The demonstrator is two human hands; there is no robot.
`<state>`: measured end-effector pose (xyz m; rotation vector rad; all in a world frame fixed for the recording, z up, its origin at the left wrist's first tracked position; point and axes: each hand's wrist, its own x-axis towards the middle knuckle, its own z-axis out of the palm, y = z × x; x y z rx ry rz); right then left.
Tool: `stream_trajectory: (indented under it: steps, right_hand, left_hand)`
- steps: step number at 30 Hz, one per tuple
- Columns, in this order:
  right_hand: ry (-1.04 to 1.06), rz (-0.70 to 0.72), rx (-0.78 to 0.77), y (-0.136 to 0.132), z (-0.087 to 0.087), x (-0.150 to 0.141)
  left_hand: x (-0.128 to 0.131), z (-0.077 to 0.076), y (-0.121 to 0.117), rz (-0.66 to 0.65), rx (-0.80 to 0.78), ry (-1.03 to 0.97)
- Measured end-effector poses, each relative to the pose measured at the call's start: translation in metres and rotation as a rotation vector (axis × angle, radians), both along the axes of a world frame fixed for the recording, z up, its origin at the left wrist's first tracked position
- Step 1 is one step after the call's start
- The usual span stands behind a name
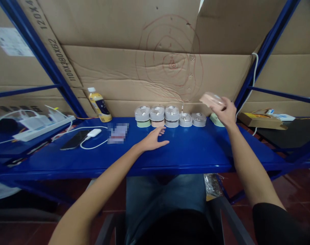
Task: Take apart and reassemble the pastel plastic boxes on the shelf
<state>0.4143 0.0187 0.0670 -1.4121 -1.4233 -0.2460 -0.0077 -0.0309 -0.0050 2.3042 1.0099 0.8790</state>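
My right hand (226, 110) is raised at the right of the blue table, closed on a peach-coloured small box with a clear lid (212, 98), held tilted in the air. Below that hand, a light green box (217, 119) sits partly hidden. My left hand (157, 139) is open over the table, thumb and fingers apart, with nothing in it. Just behind it are stacked clear-lidded boxes: one stack with a green lower box (143, 124), one with a peach lower box (157, 124), and a grey one (171, 116). Two single grey boxes (185, 119) (199, 119) stand to their right.
A yellow drink bottle (100, 104) stands at the back left. Before it lie a phone (75, 140), a white charger with cable (94, 132) and a blurred flat item (118, 133). A power strip (44, 127) is farther left, an open carton (262, 120) at right. Cardboard (106, 71) walls the back.
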Motion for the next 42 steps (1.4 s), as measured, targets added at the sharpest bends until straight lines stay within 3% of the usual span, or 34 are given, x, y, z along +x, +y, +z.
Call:
stream_trajectory:
  steps: [4, 6, 8, 14, 18, 23, 29, 36, 42]
  right_hand:
    - [-0.072, 0.748, -0.283, -0.029, -0.008, -0.069]
    - [-0.144, 0.954, -0.372, -0.042, -0.019, -0.1]
    - [-0.206, 1.047, -0.406, -0.048, -0.029, -0.119]
    - [-0.393, 1.025, -0.485, -0.045, -0.05, -0.129]
    - [-0.462, 0.925, -0.45, -0.054, -0.052, -0.139]
    - [-0.491, 0.853, -0.398, -0.065, -0.048, -0.152]
    - [-0.276, 0.931, -0.34, -0.052, -0.036, -0.121]
    - [0.0, 0.693, -0.386, -0.026, -0.035, -0.084]
    - [0.018, 0.727, -0.412, -0.029, -0.037, -0.09]
  left_hand:
    - [-0.004, 0.0, 0.007, -0.014, -0.069, -0.231]
    - [-0.006, 0.002, 0.008, -0.072, -0.093, -0.261]
    - [-0.007, 0.003, 0.006, -0.11, -0.1, -0.224]
    - [-0.001, 0.0, 0.0, -0.062, -0.017, -0.001]
    - [0.004, 0.001, -0.002, -0.07, 0.054, 0.043]
    - [0.004, 0.002, -0.004, -0.121, 0.029, 0.038]
    - [0.003, 0.004, -0.007, -0.135, 0.007, 0.005]
    - [0.003, 0.007, -0.008, -0.209, 0.099, 0.145]
    - [-0.002, 0.006, 0.0, -0.071, 0.116, 0.054]
